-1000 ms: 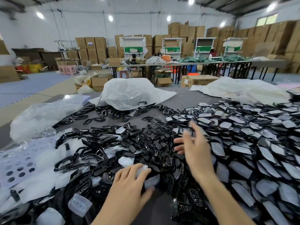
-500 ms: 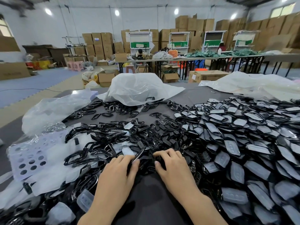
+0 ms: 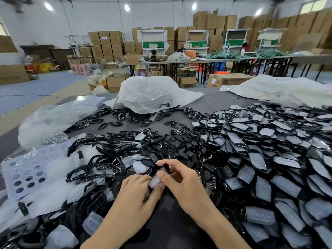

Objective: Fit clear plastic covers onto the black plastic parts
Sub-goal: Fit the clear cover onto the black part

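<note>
two-handed fitting of a cover, seen from beside the worker. the left grip (image 3: 136,191) pinches the near end of a clear cover (image 3: 154,182), while the right grip (image 3: 181,180) grasps a black part (image 3: 166,167) from above, forefinger curled over its far end and thumb on the cover; both grips are thus clenched on the work, neither released. the pair is held just above a bare strip of the dark desk (image 3: 168,223), between the loose black frames (image 3: 111,159) at left and the heap of covered parts (image 3: 260,159) at right, with a spare cover (image 3: 91,221) lying near the left forearm. to do the step well, it is probably best to line up the cover's outline with the part before pressing, seat one end first, then work the thumb along the edges so that no corner stands proud; the thin cover looks flexible, so hard pressure at its middle could buckle it. writing: a blue label on a stacked carton (image 3: 104,38) and a pale label on the nearer carton (image 3: 228,79) are too small to read; the raised marks on the covers cannot be made out.
</note>
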A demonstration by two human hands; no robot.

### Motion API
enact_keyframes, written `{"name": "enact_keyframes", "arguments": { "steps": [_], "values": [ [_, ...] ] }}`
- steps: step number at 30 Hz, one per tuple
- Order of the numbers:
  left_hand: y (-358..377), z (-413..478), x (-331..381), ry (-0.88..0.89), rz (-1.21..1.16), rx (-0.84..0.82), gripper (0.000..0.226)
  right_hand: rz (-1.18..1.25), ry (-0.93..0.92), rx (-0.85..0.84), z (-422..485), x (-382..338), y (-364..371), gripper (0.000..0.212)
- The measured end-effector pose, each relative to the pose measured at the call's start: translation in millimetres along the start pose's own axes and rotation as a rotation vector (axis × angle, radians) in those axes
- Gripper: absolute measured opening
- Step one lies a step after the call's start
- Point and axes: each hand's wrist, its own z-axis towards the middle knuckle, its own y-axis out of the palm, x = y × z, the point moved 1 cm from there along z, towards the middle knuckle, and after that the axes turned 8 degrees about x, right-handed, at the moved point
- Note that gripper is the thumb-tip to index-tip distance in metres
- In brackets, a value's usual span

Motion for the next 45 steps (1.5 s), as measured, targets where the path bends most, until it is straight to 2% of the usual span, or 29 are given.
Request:
{"name": "enact_keyframes", "arguments": {
  "steps": [3, 6, 7, 11, 14, 17, 21, 24, 26, 27, 29, 31, 33, 37, 39, 43, 45],
  "values": [
    [0.3, 1.2, 1.1, -0.072, -0.08, 0.07, 0.037, 0.162, 0.076, 0.073, 2.4, 0.3, -1.3, 0.013],
    [-2.3, 3.8, 4.4, -0.148, -0.202, 0.139, 0.011, 0.266, 0.149, 0.108, 4.3, -1.5, -2.1, 0.015],
    [-3.1, 3.7, 4.7, -0.17, -0.229, 0.149, 0.01, 0.276, 0.161, 0.101, 4.3, -1.2, -1.5, 0.015],
    [-2.5, 3.9, 4.2, -0.263, -0.349, 0.166, 0.008, 0.309, 0.195, 0.055, 5.0, -1.4, -0.3, 0.014],
    [-2.2, 5.0, 7.4, -0.31, -0.418, 0.201, 0.018, 0.381, 0.233, 0.027, 5.5, -2.3, -2.9, 0.013],
    [-2.5, 4.7, 11.6, -0.303, -0.391, 0.256, 0.024, 0.487, 0.282, -0.024, 6.3, -2.2, -4.3, 0.013],
    [-0.6, 3.8, 13.4, -0.259, -0.319, 0.316, 0.016, 0.6, 0.318, -0.075, 7.0, -0.8, -3.7, 0.024],
    [-2.7, 4.4, 12.2, -0.34, -0.368, 0.39, 0.014, 0.623, 0.34, -0.014, 9.7, -1.1, -6.8, 0.028],
    [-6.9, 5.3, 9.1, -0.393, -0.363, 0.443, 0.013, 0.634, 0.337, 0.079, 13.2, -0.5, -12.4, 0.021],
    [-9.5, 5.6, 6.9, -0.413, -0.33, 0.461, 0.012, 0.645, 0.331, 0.134, 15.1, 0.2, -16.1, 0.014],
    [-13.2, 4.7, 1.4, -0.446, -0.203, 0.473, 0.01, 0.668, 0.319, 0.245, 17.5, 2.0, -23.0, 0.02],
    [-15.4, 3.6, -1.2, -0.404, 0.06, 0.473, 0.013, 0.661, 0.317, 0.34, 18.3, 3.6, -28.3, 0.027],
    [-12.3, 1.7, -0.9, -0.288, 0.272, 0.471, 0.023, 0.632, 0.325, 0.411, 18.1, 4.9, -30.7, 0.029],
    [1.6, -0.3, 15.5, 0.058, 0.313, 0.338, 0.014, 0.576, 0.317, 0.474, 18.7, 6.4, -29.8, 0.031],
    [10.4, -3.9, 20.5, 0.184, 0.307, 0.187, 0.025, 0.569, 0.312, 0.484, 19.0, 6.3, -29.1, 0.029],
    [23.1, -7.9, 21.2, 0.226, 0.425, 0.003, 0.04, 0.539, 0.314, 0.48, 18.9, 6.8, -28.2, 0.022],
    [25.2, -3.3, 21.7, 0.2, 0.454, 0.029, 0.03, 0.529, 0.305, 0.475, 18.5, 6.8, -27.3, 0.022]
  ]
}}
